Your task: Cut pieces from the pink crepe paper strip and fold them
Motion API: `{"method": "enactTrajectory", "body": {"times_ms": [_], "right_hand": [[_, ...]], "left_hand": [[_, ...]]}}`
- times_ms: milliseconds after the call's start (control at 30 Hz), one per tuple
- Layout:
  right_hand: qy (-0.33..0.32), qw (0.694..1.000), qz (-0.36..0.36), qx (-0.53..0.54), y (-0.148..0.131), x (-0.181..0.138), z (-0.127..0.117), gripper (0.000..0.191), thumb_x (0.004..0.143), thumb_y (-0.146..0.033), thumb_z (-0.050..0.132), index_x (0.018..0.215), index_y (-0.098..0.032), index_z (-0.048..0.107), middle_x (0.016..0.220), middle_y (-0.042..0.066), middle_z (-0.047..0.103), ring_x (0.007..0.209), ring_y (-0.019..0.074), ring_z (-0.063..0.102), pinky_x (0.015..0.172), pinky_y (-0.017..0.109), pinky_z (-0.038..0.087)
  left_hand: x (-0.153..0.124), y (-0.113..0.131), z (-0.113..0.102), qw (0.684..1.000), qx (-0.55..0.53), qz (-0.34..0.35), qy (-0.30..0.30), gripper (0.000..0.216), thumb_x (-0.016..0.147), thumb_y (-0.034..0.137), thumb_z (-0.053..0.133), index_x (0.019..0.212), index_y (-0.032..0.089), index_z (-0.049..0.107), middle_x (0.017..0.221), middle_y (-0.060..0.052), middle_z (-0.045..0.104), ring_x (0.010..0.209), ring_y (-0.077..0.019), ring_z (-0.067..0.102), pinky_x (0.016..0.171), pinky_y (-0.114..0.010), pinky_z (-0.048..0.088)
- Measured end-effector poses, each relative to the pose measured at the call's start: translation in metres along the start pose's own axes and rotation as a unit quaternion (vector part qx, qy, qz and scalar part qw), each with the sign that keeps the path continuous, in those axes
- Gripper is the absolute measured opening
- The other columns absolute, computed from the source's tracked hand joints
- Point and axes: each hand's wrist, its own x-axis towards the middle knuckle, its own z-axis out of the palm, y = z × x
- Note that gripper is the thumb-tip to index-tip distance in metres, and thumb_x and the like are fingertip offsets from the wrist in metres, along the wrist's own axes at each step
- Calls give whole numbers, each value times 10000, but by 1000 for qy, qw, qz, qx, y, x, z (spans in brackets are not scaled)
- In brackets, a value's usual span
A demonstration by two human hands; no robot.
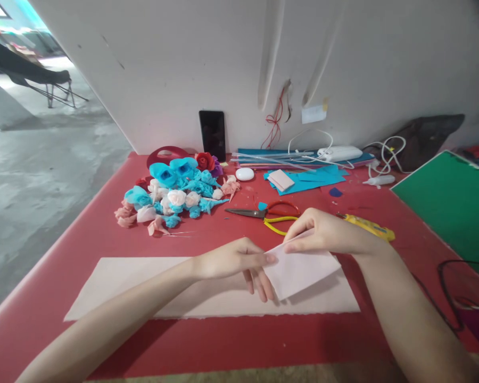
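Observation:
Between my two hands is a folded piece of pale pink paper, tilted and raised over the table. My left hand pinches its left edge between thumb and fingers, the lower fingers hanging loosely below. At its top edge my right hand grips it, thumb in front and the other fingers partly hidden behind. Beneath them a long pale pink paper strip lies flat on the red table. Just beyond my right hand are scissors with red and yellow handles, and a yellow cutter.
Blue, white and pink paper flowers are heaped at the back left. A phone leans on the wall. Blue paper with a small folded pink piece, a glue gun with its cord, and a green board stand toward the right.

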Motion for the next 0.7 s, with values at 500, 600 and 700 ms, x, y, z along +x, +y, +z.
{"method": "enactTrajectory", "body": {"times_ms": [500, 600, 700], "right_hand": [[7, 994, -90, 67, 5, 10, 3, 282, 828, -438, 532, 752, -168, 557, 667, -28, 500, 576, 74, 420, 523, 202, 321], [-44, 990, -128, 31, 3, 14, 9, 339, 850, -449, 499, 719, -157, 613, 645, -22, 489, 550, 70, 395, 499, 206, 297], [-71, 988, -135, 34, 4, 17, 15, 369, 854, -466, 486, 756, -157, 661, 632, -16, 500, 544, 75, 396, 487, 215, 280]], "left_hand": [[7, -5, -11, 957, 96, 112, 249, 378, 784, 399, 571, 534, 130, 483, 579, 43, 384, 550, -70, 355, 535, -212, 323], [6, -4, -9, 969, 64, 74, 228, 383, 779, 422, 570, 554, 122, 496, 532, 61, 332, 505, -51, 283, 483, -191, 272], [4, -3, -7, 972, 49, 77, 219, 345, 755, 396, 590, 569, 112, 532, 517, 60, 361, 488, -44, 279, 458, -182, 246]]}}
